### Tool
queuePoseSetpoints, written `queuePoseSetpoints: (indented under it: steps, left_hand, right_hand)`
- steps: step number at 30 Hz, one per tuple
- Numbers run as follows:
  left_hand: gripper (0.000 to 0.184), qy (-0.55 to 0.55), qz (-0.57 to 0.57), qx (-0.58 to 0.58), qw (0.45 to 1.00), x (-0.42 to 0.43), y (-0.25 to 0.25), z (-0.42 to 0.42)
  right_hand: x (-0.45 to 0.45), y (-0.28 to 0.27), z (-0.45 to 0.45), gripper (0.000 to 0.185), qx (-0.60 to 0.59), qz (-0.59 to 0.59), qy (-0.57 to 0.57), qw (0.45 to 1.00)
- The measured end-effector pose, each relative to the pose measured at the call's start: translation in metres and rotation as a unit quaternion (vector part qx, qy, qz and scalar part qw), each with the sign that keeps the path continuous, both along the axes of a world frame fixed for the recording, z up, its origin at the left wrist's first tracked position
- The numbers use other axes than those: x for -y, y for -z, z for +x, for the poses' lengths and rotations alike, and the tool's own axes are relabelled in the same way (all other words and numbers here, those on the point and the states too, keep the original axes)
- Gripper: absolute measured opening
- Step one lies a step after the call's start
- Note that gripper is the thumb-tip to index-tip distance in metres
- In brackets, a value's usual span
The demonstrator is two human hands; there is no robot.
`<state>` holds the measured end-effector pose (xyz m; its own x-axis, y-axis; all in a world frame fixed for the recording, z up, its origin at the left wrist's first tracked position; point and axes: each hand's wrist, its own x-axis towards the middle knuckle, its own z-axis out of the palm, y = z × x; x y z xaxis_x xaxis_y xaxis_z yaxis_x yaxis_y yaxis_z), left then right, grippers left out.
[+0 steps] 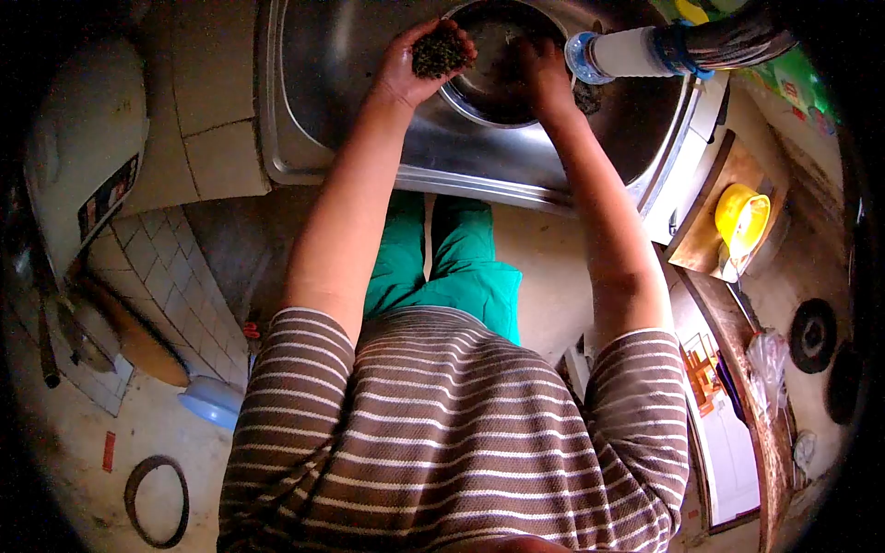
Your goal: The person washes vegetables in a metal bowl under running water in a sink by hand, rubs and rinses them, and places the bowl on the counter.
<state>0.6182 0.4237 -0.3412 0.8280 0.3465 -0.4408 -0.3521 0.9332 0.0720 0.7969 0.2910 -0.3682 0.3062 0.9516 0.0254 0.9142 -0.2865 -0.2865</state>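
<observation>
My left hand (pixel 426 69) is cupped palm up over the left rim of a round metal bowl, with a clump of dark green, grainy material (pixel 440 52) in its palm and fingers. The bowl (pixel 475 109) sits in a steel sink (pixel 341 78), and its inside looks dark. My right hand (pixel 544 74) reaches down into the bowl's right side; its fingers are in shadow, and what they hold, if anything, is hidden. More dark material (pixel 587 97) lies in the sink just right of the bowl.
A faucet with a clear and white end (pixel 627 53) juts in from the upper right, close to my right hand. Tiled counter (pixel 221 157) borders the sink on the left. At the right are a yellow container (pixel 740 217) on a board (pixel 701 235) and a plastic bag (pixel 767 364).
</observation>
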Motion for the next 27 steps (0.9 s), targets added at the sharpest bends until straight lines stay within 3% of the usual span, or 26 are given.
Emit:
queuePoseSetpoints:
  steps: [1,4,6,12,16,18,21,24,27]
  left_hand:
    - [0.024,0.0,-0.001,0.0,1.0,0.0,0.001,0.0]
    - [0.024,0.002,0.022,-0.003,1.0,0.001,-0.001,0.002]
    - [0.023,0.006,0.0,-0.025,1.0,0.0,-0.002,0.002]
    - [0.024,-0.015,0.004,-0.058,0.998,0.004,-0.001,0.005]
    - [0.023,-0.005,0.008,-0.017,1.0,0.004,0.0,0.005]
    - [0.022,0.007,0.018,-0.007,1.0,0.003,-0.001,0.003]
    - [0.021,0.01,-0.011,-0.045,0.999,0.003,-0.004,0.002]
    - [0.029,0.014,-0.003,0.023,1.0,0.001,0.001,0.0]
    - [0.027,-0.01,-0.001,-0.038,0.999,0.004,-0.001,0.002]
  right_hand:
    - [-0.005,-0.008,-0.006,0.05,0.038,-0.007,-0.001,0.999]
    - [-0.007,-0.014,-0.014,0.051,-0.02,0.01,0.02,1.0]
    - [-0.008,0.003,-0.016,0.042,-0.104,0.005,0.039,0.994]
    - [-0.005,0.018,-0.031,0.028,-0.128,-0.013,0.009,0.992]
    - [-0.009,0.027,-0.03,0.026,-0.097,-0.018,-0.05,0.994]
    - [-0.012,0.027,-0.034,0.026,-0.022,-0.105,-0.079,0.991]
    - [-0.01,-0.002,-0.037,0.025,0.002,-0.04,-0.133,0.99]
    - [-0.013,-0.001,-0.034,0.024,-0.075,-0.043,-0.12,0.989]
    - [-0.009,-0.014,-0.03,0.015,-0.126,-0.031,-0.026,0.991]
